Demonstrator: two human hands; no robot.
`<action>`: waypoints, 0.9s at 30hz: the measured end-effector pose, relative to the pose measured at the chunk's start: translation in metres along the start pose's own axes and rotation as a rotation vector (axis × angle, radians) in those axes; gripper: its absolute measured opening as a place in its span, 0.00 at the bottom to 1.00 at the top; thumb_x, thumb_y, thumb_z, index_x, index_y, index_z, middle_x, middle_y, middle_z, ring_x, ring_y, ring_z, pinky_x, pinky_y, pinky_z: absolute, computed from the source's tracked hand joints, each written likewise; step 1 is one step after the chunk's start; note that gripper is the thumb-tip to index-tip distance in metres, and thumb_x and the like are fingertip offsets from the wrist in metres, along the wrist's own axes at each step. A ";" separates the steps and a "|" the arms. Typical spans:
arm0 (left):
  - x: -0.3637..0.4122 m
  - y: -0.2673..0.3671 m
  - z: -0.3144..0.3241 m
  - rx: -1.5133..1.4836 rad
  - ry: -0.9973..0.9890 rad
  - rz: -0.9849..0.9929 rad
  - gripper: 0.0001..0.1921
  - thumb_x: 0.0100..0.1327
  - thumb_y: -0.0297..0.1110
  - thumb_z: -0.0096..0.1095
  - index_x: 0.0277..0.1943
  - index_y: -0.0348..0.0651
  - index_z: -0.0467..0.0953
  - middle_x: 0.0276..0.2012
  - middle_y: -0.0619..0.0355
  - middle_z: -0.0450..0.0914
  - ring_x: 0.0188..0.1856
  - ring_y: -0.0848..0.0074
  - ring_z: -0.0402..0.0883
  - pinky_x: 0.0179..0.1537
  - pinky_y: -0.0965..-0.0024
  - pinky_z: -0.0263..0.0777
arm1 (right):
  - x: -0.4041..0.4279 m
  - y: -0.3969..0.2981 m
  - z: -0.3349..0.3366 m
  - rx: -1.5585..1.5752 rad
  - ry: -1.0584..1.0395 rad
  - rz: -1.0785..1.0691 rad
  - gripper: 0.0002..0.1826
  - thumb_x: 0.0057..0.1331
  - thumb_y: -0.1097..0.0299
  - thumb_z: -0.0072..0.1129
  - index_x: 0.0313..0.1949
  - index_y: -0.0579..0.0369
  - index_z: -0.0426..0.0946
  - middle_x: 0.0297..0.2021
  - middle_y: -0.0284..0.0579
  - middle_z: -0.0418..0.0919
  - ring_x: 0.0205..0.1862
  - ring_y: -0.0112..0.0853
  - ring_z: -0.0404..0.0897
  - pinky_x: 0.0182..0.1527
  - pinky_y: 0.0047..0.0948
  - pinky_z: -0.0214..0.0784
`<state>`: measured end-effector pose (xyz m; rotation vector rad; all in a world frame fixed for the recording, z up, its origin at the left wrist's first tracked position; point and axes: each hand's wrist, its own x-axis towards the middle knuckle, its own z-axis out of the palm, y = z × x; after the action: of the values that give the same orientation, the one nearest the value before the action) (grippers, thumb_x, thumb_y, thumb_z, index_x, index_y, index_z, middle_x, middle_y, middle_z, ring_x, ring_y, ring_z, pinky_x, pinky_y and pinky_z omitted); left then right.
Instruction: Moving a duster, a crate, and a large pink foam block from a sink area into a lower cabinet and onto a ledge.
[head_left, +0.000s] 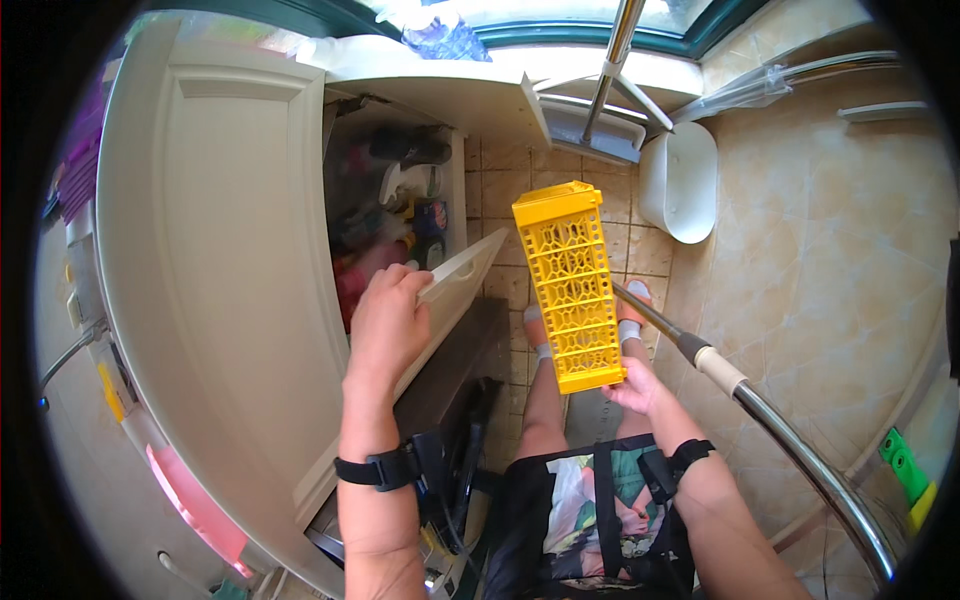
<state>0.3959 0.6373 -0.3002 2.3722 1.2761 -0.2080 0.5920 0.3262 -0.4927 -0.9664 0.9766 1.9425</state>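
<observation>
My right hand (636, 385) grips the lower end of a yellow openwork plastic basket (574, 292), which hangs tilted in front of my legs. The fingers of my left hand (394, 307) are curled over the top edge of a white cabinet door (457, 289) that stands open. Behind that door the cabinet's dark inside shows a white spray nozzle (409, 182), a dark blue container (430, 217), a black item (409, 145) and blurred red things. A second white door (480, 105) of the cabinet also stands open.
A white bin (679, 184) stands by the tiled wall, beside a grey dustpan or mop head (592, 127) with a metal pole. Another metal pole (810, 465) slants past my right arm. A dark box (465, 360) lies below the nearer door. My slippered feet are on floor tiles.
</observation>
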 end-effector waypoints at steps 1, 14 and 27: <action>0.001 0.000 -0.006 0.078 -0.064 -0.016 0.16 0.48 0.19 0.58 0.42 0.41 0.79 0.42 0.54 0.77 0.48 0.59 0.74 0.49 0.62 0.70 | 0.006 0.004 0.002 -0.001 0.000 -0.002 0.15 0.70 0.63 0.41 0.51 0.55 0.71 0.42 0.42 0.77 0.38 0.32 0.77 0.34 0.30 0.75; 0.161 0.058 -0.007 0.441 0.427 0.387 0.29 0.68 0.45 0.48 0.70 0.54 0.53 0.65 0.57 0.62 0.69 0.69 0.57 0.71 0.52 0.36 | 0.006 0.054 -0.002 0.132 -0.075 0.056 0.14 0.69 0.66 0.40 0.49 0.56 0.72 0.42 0.43 0.77 0.39 0.33 0.76 0.37 0.29 0.74; 0.056 -0.014 0.003 0.743 -0.120 0.190 0.15 0.63 0.39 0.52 0.49 0.42 0.77 0.55 0.54 0.73 0.62 0.68 0.65 0.71 0.54 0.39 | 0.017 0.071 -0.014 0.233 -0.084 0.118 0.17 0.71 0.64 0.38 0.51 0.58 0.70 0.43 0.48 0.77 0.38 0.36 0.78 0.36 0.30 0.76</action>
<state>0.4161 0.6849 -0.3252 3.0047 1.0137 -0.8783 0.5285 0.2877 -0.4921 -0.7036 1.2031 1.8970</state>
